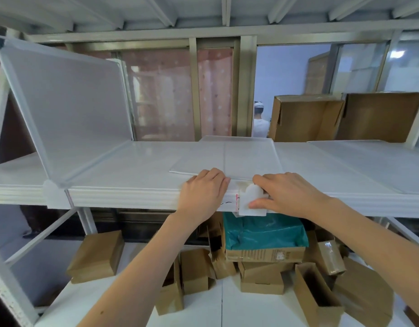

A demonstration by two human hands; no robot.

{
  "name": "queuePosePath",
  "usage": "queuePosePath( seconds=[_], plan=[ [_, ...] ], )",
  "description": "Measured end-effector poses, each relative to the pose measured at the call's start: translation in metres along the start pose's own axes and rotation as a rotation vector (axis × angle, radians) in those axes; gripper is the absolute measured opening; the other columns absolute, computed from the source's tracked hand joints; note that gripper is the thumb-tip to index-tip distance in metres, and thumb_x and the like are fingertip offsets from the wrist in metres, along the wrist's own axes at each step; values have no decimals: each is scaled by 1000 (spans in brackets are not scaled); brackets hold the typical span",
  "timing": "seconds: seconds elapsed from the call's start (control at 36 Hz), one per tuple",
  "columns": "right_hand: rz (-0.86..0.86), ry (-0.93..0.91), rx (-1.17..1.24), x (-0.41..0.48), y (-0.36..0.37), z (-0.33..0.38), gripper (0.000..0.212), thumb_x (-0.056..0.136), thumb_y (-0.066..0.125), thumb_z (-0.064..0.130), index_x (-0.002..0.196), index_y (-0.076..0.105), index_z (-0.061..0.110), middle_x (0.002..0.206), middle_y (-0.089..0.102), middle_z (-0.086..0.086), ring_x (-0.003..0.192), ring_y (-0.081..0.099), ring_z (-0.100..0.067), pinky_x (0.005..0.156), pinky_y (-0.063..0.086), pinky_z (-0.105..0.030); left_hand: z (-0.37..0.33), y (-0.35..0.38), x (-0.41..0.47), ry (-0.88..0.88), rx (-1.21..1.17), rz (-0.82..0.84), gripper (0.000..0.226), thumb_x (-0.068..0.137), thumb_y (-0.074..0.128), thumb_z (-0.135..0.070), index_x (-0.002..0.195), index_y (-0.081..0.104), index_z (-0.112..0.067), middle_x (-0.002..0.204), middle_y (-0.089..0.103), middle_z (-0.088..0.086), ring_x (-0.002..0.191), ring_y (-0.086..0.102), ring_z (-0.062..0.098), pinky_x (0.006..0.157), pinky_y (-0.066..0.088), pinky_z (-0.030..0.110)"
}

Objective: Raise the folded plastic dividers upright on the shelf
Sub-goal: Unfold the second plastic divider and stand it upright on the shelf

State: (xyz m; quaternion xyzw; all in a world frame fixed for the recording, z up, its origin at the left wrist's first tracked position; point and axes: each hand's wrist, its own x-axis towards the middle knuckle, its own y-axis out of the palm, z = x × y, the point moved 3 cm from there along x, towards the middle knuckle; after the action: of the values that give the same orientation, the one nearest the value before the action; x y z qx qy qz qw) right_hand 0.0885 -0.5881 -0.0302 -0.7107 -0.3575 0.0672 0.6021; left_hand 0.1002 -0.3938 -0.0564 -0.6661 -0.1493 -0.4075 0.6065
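Cardboard boxes (307, 118) stand at right rear of the shelf (133, 161); more crowd the tier below. Left divider (62, 109) upright, leaning slightly. Centre divider (227, 156) lies flat, long axis running to the rear. Left hand (202, 193) flat on its front edge, fingers together. Right hand (286, 194) pinches a white clip (252, 199) at shelf edge.

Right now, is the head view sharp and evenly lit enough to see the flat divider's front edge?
Head view: wide-angle bending curves the shelf edge and beams; lighting is soft and even, without hard shadows. The flat divider is white on white, so its edges read faintly. The left hand and right hand are sharp; the background beyond the window is softer.
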Motion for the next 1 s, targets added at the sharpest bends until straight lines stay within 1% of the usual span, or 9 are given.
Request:
queuePosePath(
  seconds=[0.11, 0.28, 0.36, 0.5, 0.64, 0.78, 0.86, 0.92, 1.0],
  plan=[
    [-16, -15, -15, 0, 0, 1, 50, 85, 38, 72, 112, 40, 30, 104, 63, 7, 75, 54, -11, 61, 42, -23, 0, 1, 0, -5, 16, -2, 35, 101, 30, -36, 101, 61, -21, 97, 62, -8, 88, 60, 13, 66, 51, 29],
    [-27, -7, -41, 1, 0, 2, 54, 86, 37, 72, 118, 40, 28, 111, 63, 5, 85, 60, -14, 68, 50, -27, -1, 0, 1, -20, 33, 16, 38, 101, 28, -36, 100, 61, -20, 97, 62, -7, 88, 60, 15, 66, 51, 30],
    [-33, 0, -40, 1, 0, 4, 54, 87, 36, 72, 120, 40, 28, 113, 63, 6, 87, 61, -15, 68, 49, -26, -1, 0, 1, -33, 17, 39, 38, 101, 27, -37, 103, 61, -20, 100, 62, -6, 91, 60, 15, 68, 51, 31],
    [-92, -8, -65, 1, 2, 6, 55, 86, 31, 74, 115, 40, 28, 107, 64, 6, 81, 62, -18, 66, 52, -32, -1, 0, 2, -56, -15, 85, 39, 101, 25, -38, 106, 60, -20, 104, 60, -6, 96, 58, 15, 74, 50, 32],
    [-99, -10, -58, 4, -1, 13, 53, 87, 33, 72, 110, 42, 25, 100, 65, 4, 76, 61, -18, 65, 51, -32, 1, 3, 4, -88, -63, 135, 37, 102, 27, -37, 107, 60, -21, 108, 58, -8, 98, 55, 14, 76, 46, 31],
    [-130, -67, -18, 27, -4, 42, 58, 88, 39, 70, 121, 46, 22, 101, 67, 0, 80, 61, -22, 61, 35, -30, 4, -4, 0, -73, -155, 222, 30, 101, 34, -28, 107, 61, -18, 114, 57, -6, 103, 53, 14, 83, 48, 33],
    [-150, -61, -17, 30, -9, 41, 57, 88, 39, 70, 121, 46, 24, 100, 67, 2, 75, 56, -18, 60, 33, -30, 5, -10, 4, -76, -208, 256, 32, 101, 33, -27, 110, 62, -17, 116, 57, -4, 105, 52, 14, 87, 47, 33],
    [-167, -59, -41, 30, -10, 43, 57, 87, 39, 71, 117, 47, 23, 95, 67, 3, 70, 52, -17, 62, 37, -31, 6, -10, 5, -97, -234, 265, 32, 101, 34, -25, 109, 63, -16, 116, 58, -3, 105, 53, 15, 88, 47, 34],
    [-191, -92, -80, 31, -6, 46, 56, 87, 38, 72, 112, 49, 22, 91, 68, 2, 76, 59, -20, 74, 40, -33, 8, -9, 5, -129, -282, 297, 31, 100, 35, -21, 102, 65, -14, 111, 59, 1, 100, 56, 18, 87, 47, 35]
  ],
)
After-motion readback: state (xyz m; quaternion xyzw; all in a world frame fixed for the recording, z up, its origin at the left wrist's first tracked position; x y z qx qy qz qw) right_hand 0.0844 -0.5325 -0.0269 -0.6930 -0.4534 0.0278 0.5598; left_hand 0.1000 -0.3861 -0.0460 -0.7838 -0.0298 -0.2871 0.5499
